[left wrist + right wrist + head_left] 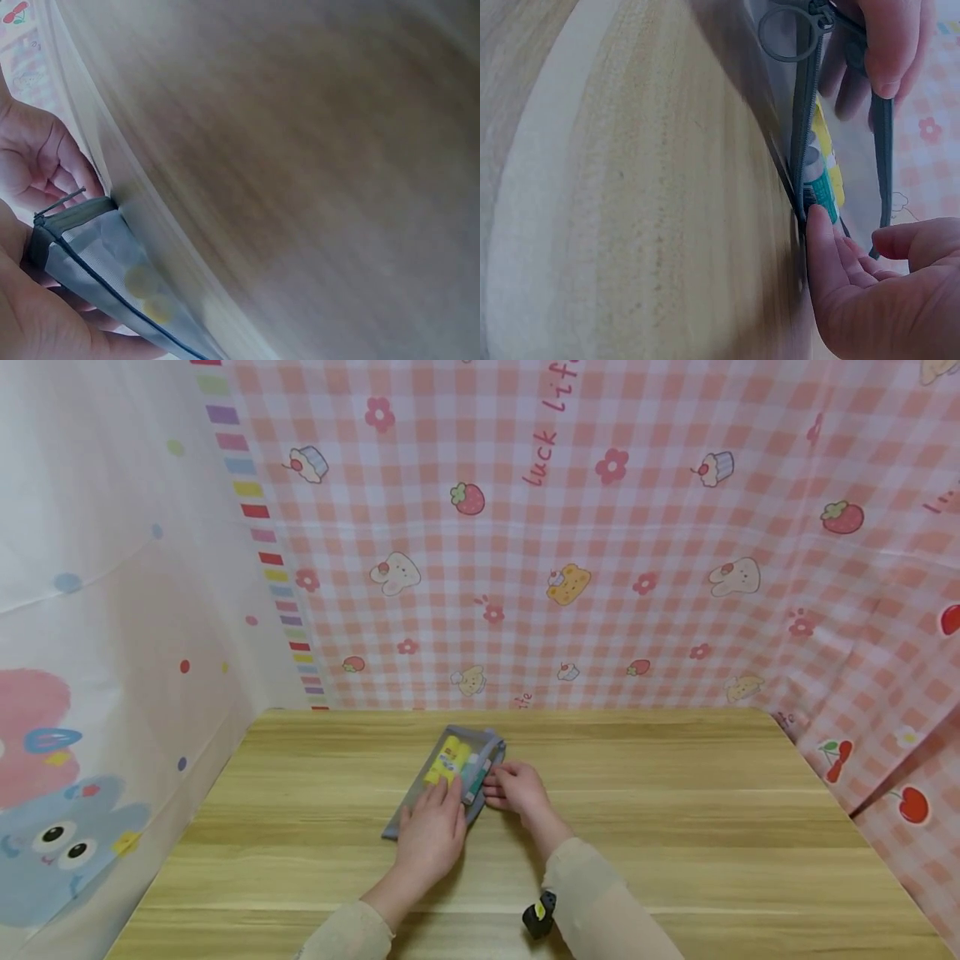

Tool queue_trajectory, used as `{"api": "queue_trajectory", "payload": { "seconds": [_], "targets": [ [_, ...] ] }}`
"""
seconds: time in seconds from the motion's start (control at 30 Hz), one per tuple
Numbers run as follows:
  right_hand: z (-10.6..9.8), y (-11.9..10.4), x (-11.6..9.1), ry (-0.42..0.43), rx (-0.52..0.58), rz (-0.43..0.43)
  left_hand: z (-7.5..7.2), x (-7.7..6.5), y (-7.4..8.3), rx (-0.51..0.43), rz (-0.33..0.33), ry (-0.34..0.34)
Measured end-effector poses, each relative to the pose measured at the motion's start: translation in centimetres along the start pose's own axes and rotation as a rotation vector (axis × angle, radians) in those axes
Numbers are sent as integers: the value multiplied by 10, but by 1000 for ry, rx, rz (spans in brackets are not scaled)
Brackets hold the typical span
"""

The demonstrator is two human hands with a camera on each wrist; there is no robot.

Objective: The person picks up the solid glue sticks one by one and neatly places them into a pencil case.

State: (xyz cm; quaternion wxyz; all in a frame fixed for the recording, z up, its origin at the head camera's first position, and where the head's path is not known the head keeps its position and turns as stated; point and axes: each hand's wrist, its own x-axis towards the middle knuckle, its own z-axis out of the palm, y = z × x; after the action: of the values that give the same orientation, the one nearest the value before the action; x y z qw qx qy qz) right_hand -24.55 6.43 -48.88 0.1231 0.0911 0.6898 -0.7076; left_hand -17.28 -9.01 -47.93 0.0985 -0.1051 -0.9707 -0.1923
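A grey mesh zip pouch point(408, 812) lies tilted on the table, its zipper side facing right. Through the mesh show yellow glue sticks point(450, 756) and a green-labelled tube point(474, 781). My left hand point(433, 827) lies over the near part of the pouch; the right wrist view shows its fingers gripping the upper zip edge. At the opening, my right hand point(517, 789) has its thumb and fingers about the zip edge, one fingertip point(819, 217) beside the green tube. The zipper point(808, 112) is parted, with a ring pull point(789, 34) at its far end.
The pouch lies on a wood-grain table point(675, 827). Behind it hangs a pink checked cloth point(525, 543), and a white patterned cloth point(112, 610) hangs at the left. A small black device point(538, 917) sits by the right sleeve.
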Motion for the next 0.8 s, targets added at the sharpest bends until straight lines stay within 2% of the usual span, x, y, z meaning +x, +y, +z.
{"api": "queue_trajectory", "payload": {
  "seconds": [0.27,0.47,0.67,0.8],
  "targets": [
    [-16,-2,-8,9,54,-42,1,0,2,-1,6,-8],
    [-33,-7,-22,16,51,-91,-1,0,3,1,0,-26],
    [-50,-14,-40,31,-37,-175,-3,-1,4,6,1,-47],
    [-63,-17,-51,36,-129,-244,-4,0,1,23,23,-34]
  ]
}}
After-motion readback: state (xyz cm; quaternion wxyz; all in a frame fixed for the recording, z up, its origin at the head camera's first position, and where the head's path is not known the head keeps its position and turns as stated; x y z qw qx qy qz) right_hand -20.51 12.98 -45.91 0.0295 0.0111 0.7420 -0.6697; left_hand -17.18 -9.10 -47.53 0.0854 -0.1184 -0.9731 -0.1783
